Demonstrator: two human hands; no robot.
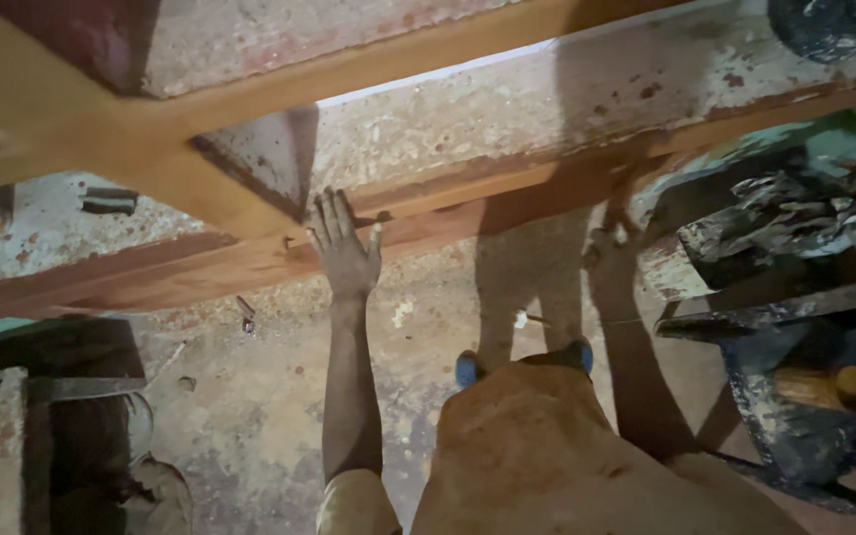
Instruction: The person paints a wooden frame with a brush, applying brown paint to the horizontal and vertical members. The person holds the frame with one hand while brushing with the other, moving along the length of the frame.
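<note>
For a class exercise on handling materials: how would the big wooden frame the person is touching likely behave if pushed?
The wooden frame is probably stiff: its rails look thick and are joined crosswise. It is likely heavy, since it spans most of the view. The left hand lies flat on a rail with fingers spread; the right hand sits in shadow. Being flat-sided, it should slide rather than roll.

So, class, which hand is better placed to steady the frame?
Probably the left hand: it lies flat, fingers spread, on the frame. The right hand is in shadow farther along, its grip unclear.

Shadow hides what the right hand (614,236) grips.
</note>
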